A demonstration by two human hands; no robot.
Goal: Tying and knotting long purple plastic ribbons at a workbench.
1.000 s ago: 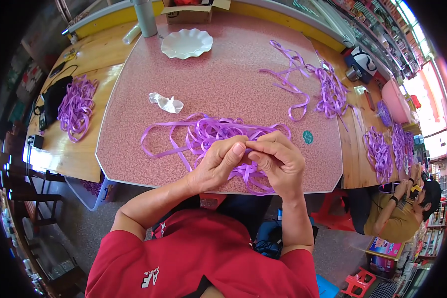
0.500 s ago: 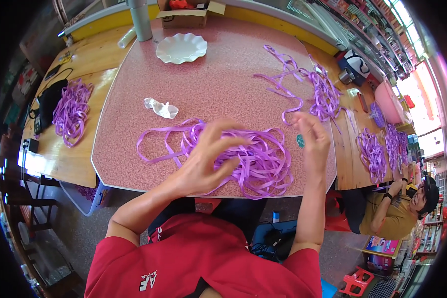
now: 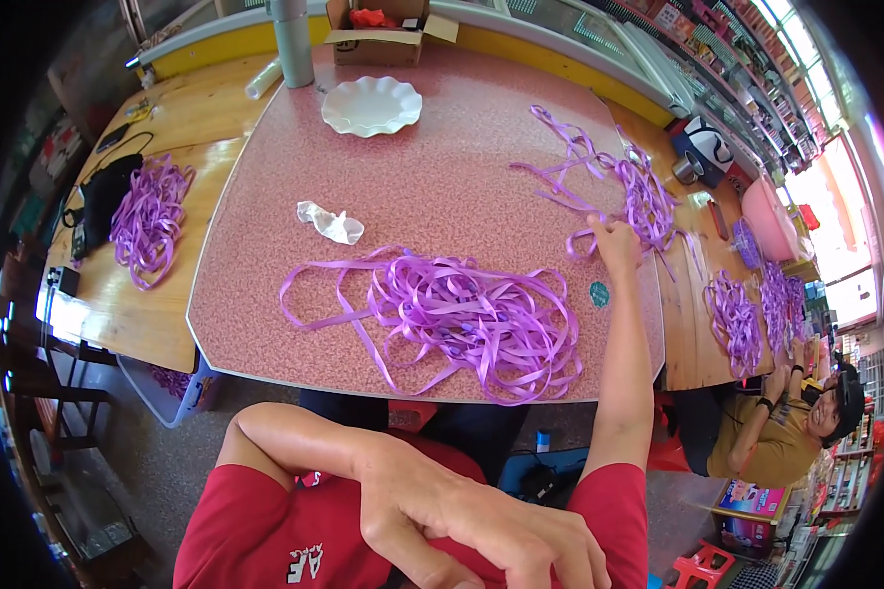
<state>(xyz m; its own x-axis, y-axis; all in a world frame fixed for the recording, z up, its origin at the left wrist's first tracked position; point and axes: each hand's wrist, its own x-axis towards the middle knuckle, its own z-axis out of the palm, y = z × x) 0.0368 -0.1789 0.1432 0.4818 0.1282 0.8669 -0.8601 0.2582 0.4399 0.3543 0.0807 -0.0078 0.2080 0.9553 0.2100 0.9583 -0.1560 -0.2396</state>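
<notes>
Near the table's far right edge point(image 3: 648, 324), right hand point(image 3: 619, 240) seemingly grasps ribbon bundle point(image 3: 643, 196) — left hand point(image 3: 462, 515) released

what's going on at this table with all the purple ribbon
A person in a red shirt sits at a pink speckled table with a tangled pile of purple ribbon in front. Their right hand reaches out to a second ribbon bunch near the far right edge, touching it. The left hand is pulled back near the chest, empty. A white plate sits farther back.
</notes>
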